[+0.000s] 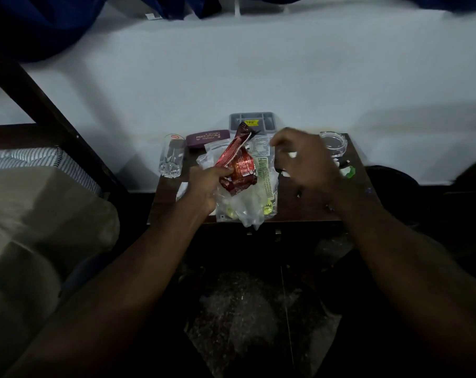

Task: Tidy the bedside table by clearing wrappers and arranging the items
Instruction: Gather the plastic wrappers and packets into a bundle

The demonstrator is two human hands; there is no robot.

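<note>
My left hand (pixel 204 184) grips a bunch of wrappers above the dark bedside table (pixel 307 205): red and brown foil wrappers (pixel 238 165) and a clear plastic packet with yellow-green print (pixel 247 205) that hangs past the table's front edge. My right hand (pixel 305 162) hovers over the table's middle right with curled fingers, blurred. A small white scrap (pixel 292 154) shows at its fingers; whether they pinch it is unclear. More small white bits (pixel 286 174) lie under that hand.
At the table's back stand a clear drinking glass (pixel 172 159), a maroon spectacle case (pixel 208 137), a grey compartment tray (pixel 251 122) and a round glass dish (pixel 333 144). A green object (pixel 350 171) lies at the right. A bed with striped bedding (pixel 40 159) is at left.
</note>
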